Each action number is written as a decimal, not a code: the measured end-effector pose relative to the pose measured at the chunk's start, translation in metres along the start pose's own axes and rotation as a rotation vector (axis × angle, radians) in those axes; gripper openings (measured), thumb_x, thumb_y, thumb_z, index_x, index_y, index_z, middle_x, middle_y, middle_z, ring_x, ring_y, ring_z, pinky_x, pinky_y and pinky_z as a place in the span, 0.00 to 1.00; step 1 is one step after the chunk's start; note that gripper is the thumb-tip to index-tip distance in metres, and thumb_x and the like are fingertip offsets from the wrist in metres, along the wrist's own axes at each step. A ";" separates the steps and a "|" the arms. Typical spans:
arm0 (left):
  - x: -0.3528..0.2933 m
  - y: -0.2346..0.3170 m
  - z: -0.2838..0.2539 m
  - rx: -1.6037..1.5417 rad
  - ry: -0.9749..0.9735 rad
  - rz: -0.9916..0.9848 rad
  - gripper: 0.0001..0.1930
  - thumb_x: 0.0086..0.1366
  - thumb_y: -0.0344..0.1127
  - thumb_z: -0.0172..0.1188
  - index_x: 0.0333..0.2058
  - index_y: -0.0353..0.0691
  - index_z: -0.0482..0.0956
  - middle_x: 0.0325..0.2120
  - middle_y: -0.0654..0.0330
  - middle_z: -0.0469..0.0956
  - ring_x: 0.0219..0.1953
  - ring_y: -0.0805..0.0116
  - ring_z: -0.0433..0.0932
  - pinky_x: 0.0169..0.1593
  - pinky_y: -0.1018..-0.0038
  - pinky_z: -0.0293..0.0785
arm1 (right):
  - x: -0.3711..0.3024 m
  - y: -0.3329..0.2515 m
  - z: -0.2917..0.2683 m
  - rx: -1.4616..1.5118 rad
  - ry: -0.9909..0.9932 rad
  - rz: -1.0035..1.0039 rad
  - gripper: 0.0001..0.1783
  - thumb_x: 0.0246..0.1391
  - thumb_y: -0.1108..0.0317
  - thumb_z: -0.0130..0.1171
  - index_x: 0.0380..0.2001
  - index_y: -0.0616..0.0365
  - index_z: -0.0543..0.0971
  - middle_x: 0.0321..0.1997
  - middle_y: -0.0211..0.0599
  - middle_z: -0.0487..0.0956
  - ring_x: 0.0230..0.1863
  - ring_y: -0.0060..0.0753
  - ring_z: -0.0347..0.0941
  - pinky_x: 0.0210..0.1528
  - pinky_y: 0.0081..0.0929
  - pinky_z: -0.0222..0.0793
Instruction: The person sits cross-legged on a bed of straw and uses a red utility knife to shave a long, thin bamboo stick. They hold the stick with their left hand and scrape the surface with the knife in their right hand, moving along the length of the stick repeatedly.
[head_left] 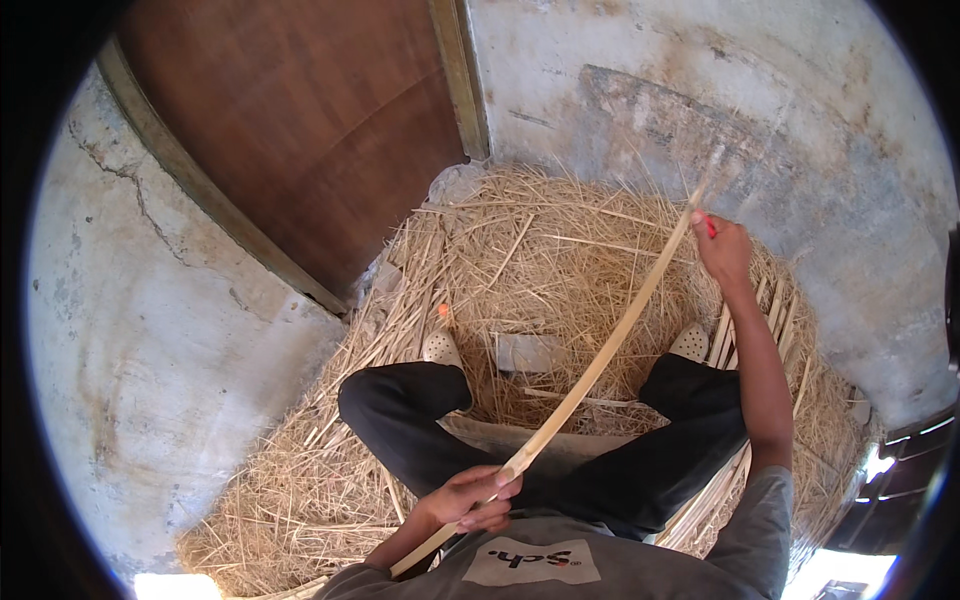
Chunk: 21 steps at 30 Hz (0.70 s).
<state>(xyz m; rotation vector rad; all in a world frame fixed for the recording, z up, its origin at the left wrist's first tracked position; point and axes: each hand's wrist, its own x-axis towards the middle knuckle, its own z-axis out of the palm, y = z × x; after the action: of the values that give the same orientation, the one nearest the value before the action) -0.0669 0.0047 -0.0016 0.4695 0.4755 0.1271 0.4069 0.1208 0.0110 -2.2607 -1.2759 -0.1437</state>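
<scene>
A long, flat, pale bamboo strip [605,355] slants up across the view, from near my waist to the far right. Low in the middle, my left hand [472,502] is closed around the strip's near part, and its tail runs back under my left forearm. Beyond my right knee, my right hand [726,252] is closed at the strip's far end with the arm stretched out. A small red object [711,227] shows between the right fingers; most of it is hidden, so its kind cannot be told. The strip's far tip looks thin and blurred.
Dry bamboo shavings [600,245] cover the floor around my feet. A grey block [530,353] lies between my shoes. Split bamboo strips [775,310] lie to the right. A brown door [310,120] and stained walls [690,90] enclose the space. A small orange thing [443,311] lies by my left shoe.
</scene>
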 end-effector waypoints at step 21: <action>0.081 0.027 0.029 0.173 0.141 0.360 0.16 0.75 0.47 0.37 0.33 0.42 0.64 0.08 0.69 0.59 0.07 0.79 0.53 0.20 0.81 0.55 | -0.119 -0.077 0.020 0.298 -0.234 -0.560 0.33 0.42 0.32 0.61 0.10 0.52 0.73 0.08 0.34 0.67 0.12 0.39 0.69 0.16 0.36 0.62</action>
<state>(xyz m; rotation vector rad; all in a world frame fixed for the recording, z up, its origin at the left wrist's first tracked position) 0.0176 0.0354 0.0008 0.7171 0.5390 0.4704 0.2753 0.0714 -0.0166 -1.6609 -1.8916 0.1095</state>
